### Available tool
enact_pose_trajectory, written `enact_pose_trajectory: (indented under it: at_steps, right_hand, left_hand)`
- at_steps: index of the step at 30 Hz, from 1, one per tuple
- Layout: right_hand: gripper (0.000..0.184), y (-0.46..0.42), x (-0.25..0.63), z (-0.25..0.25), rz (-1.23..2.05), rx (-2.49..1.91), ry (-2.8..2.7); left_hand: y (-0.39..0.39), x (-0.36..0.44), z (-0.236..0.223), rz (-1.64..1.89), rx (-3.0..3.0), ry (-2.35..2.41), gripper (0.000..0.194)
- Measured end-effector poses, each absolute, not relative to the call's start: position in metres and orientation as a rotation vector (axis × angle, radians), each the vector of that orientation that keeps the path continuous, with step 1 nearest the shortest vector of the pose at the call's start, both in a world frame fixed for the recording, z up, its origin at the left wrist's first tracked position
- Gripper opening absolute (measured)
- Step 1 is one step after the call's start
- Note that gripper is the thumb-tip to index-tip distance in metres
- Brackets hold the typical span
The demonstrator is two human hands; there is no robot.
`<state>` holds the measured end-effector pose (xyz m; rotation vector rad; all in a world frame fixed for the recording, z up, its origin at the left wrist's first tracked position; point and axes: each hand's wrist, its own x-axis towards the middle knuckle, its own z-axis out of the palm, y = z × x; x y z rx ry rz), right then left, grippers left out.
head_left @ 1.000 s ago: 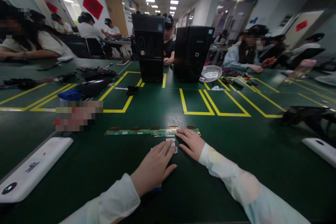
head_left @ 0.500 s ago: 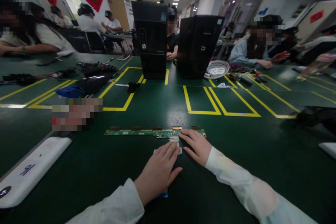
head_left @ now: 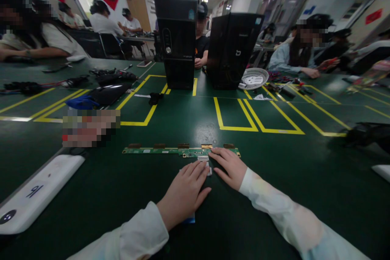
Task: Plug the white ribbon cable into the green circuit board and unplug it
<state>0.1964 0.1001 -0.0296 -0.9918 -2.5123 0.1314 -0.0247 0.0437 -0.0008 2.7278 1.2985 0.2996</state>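
Observation:
A long, narrow green circuit board lies on the dark green table, with several brown-gold tabs along its far edge. My right hand rests palm down at its right part, fingertips on the board and thumb apart. My left hand lies flat just in front of the board, covering most of a flat whitish cable piece that meets the board's near edge. A strip of blue shows from under that palm. What lies beneath the left fingers is mostly hidden.
Two black computer towers stand at the back, with a white basket beside the right one. Yellow tape marks the table. A white device lies at left, near a black-and-blue bundle. Several people sit around.
The view has tilted slightly, so everything sits a little differently in the picture. Both hands keep nearly the same place at the board.

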Motion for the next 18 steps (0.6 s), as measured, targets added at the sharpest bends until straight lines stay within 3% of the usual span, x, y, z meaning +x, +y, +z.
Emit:
enact_pose_trajectory:
  at_steps: [13, 18]
  right_hand:
    - [0.031, 0.121, 0.194, -0.016, 0.173, -0.872, -2.478]
    - [0.034, 0.122, 0.197, -0.017, 0.209, -0.834, -2.495]
  left_hand:
    - [0.044, -0.024, 0.001, 0.296, 2.674, 1.312, 0.049]
    - [0.046, -0.026, 0.004, 0.278, 2.664, 1.291, 0.049]
